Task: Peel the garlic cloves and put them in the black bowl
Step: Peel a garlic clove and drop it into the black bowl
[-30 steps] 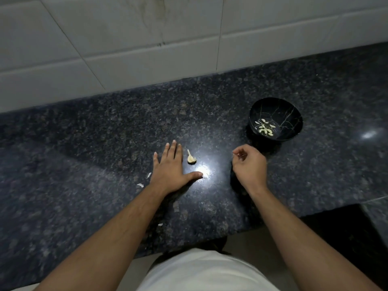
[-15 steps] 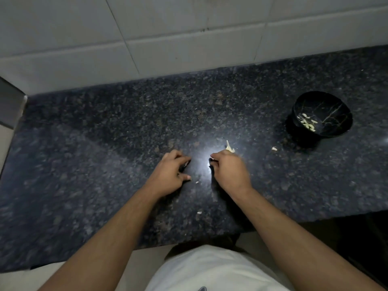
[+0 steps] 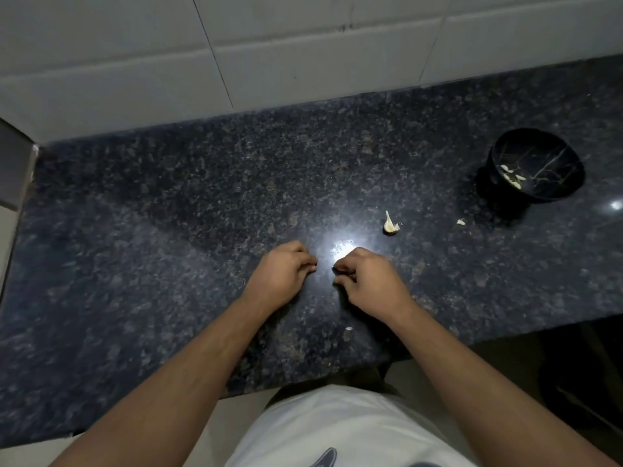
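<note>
1. Several peeled cloves [image 3: 512, 178] lie inside the black bowl [image 3: 553, 193].
2. One unpeeled garlic clove [image 3: 390, 224] lies on the counter [image 3: 168, 230], tip pointing toward the wall.
3. Left hand [image 3: 279, 276] and right hand [image 3: 367, 281] are curled; whether they hold anything, I cannot tell.

- This is a home kitchen.
- A dark speckled granite counter [image 3: 202, 230] fills the middle of the frame.
- White wall tiles [image 3: 303, 45] run along the top.
- A garlic clove [image 3: 390, 225] lies on the counter.
</note>
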